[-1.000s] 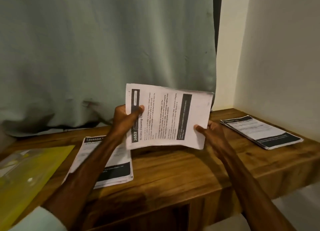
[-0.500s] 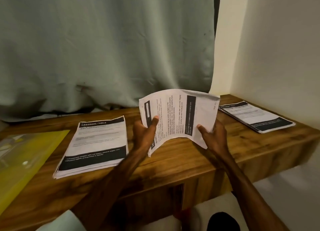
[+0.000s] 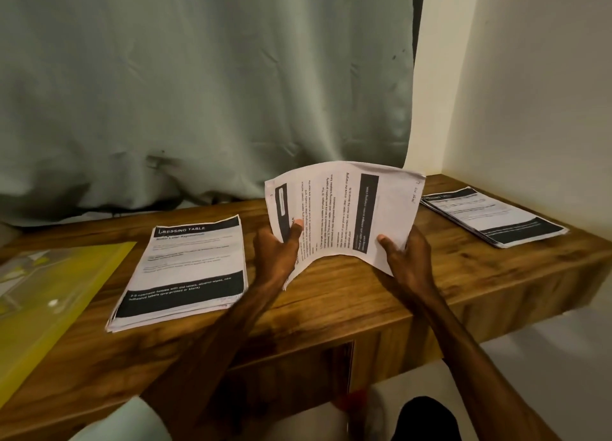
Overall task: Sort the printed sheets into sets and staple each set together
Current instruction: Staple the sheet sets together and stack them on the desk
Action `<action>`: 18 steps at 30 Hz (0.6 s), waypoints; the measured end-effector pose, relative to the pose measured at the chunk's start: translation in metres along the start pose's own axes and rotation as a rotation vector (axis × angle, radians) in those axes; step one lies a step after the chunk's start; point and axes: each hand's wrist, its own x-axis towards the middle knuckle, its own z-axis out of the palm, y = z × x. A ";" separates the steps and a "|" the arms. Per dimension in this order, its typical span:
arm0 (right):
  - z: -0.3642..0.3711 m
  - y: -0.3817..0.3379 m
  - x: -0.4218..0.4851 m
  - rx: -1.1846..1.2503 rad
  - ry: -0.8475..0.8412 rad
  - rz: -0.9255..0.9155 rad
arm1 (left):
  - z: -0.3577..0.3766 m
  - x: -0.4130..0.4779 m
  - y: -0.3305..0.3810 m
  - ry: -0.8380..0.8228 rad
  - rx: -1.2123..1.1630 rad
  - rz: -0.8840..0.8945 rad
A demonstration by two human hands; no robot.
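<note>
Printed sheets (image 3: 344,215) just over wooden table (image 3: 331,311), twelve o'clock, between stack at nine (image 3: 185,268) and stack at two (image 3: 493,218). We note them lowered and bowed since a second ago. Left hand (image 3: 275,251) and right hand (image 3: 407,258) each pinch an end. Likely squaring up; stapling seems ahead.

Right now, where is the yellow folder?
In the head view, the yellow folder lies at the far left of the wooden desk, just left of the Dressing Table stack.
</note>
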 end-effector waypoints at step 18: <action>0.007 0.002 0.001 0.018 0.000 -0.010 | -0.017 0.009 -0.004 0.016 0.036 0.079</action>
